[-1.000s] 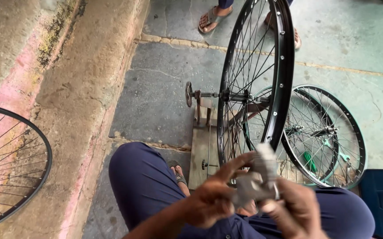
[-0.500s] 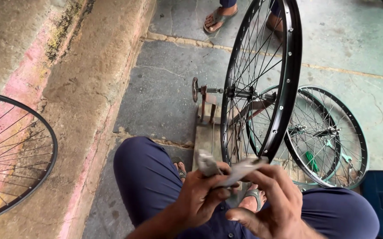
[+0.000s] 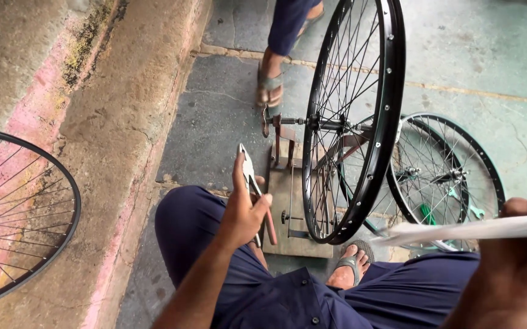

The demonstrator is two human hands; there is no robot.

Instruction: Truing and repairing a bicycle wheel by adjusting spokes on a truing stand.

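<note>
Grey stone paving is running under everything, with a rough concrete kerb (image 3: 123,122) rising along the left and a pink-stained strip beyond it. I am watching from the head camera, looking down over blue trousers and a sandalled foot (image 3: 350,263).

A black spoked wheel (image 3: 355,122) is standing upright in a small truing stand (image 3: 291,201), its axle resting in the stand's forks. Two more wheels are lying flat behind it (image 3: 452,176), just beside the rim. Another rim (image 3: 26,213) is showing at the far left, well apart from the work. A second person's sandalled foot (image 3: 269,85) is standing near the top, beyond the stand.

Change noted: half a second ago both hands were meeting low at the lap, working a pale strip together. Now they are separating. The left hand (image 3: 242,210) is closing around the red handles of a pair of pliers (image 3: 252,189), nose pointing upward, between the knee and the stand, apart from the wheel. The right hand (image 3: 513,256) is pulling out toward the right edge, fingers wrapping a long flat pale strip (image 3: 470,229) that is reaching leftward toward the rim's lower edge; whether it is touching the rim I cannot tell.

Judgement: the shared handling at the lap is looking finished, and each hand is now carrying its own item.
</note>
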